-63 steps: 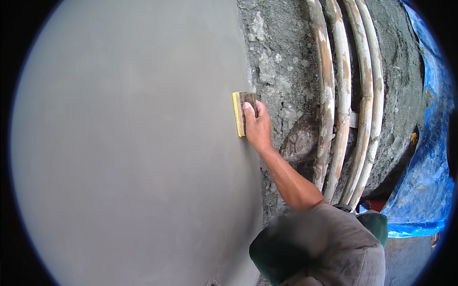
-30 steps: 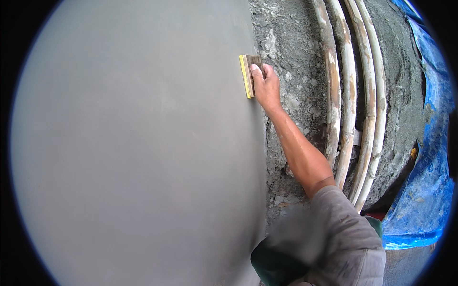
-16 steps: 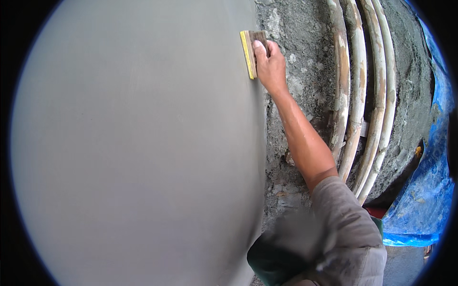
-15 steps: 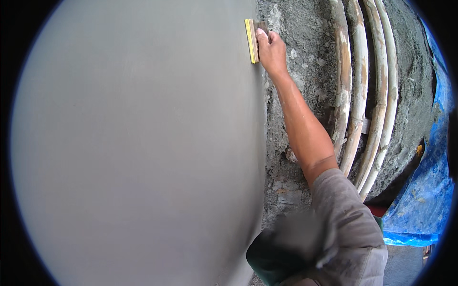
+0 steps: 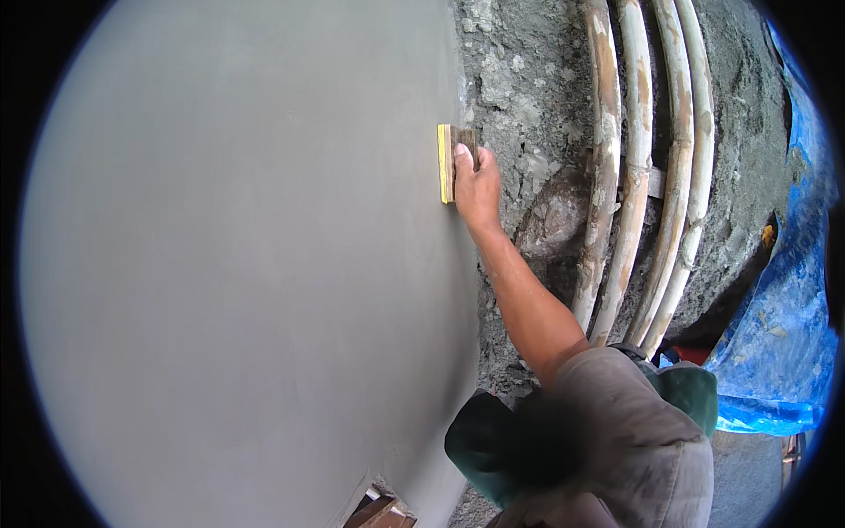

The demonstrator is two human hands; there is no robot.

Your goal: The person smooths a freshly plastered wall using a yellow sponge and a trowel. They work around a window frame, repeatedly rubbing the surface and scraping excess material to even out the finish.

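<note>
My right hand (image 5: 478, 185) grips the dark wooden handle of a float (image 5: 445, 165) with a yellow face. The thumb lies along the near side of the handle, and the fingers curl round behind it, partly hidden. The yellow face is against the smooth grey plastered wall (image 5: 246, 255), close to its right edge. My bare forearm reaches up to it from a grey-brown short sleeve at the lower right. Nowhere in the picture does my left hand show.
Right of the wall lies rough, cement-splashed ground (image 5: 519, 79) with a stone (image 5: 556, 211). Several pale wooden poles (image 5: 638, 114) run lengthwise beside my arm. A blue tarp (image 5: 775, 343) hangs at the far right. An opening (image 5: 378, 509) breaks the wall at the bottom.
My right hand and the float have come down the picture along the wall's edge, nearer to my body, and slightly left. The opening at the bottom has come into view.
</note>
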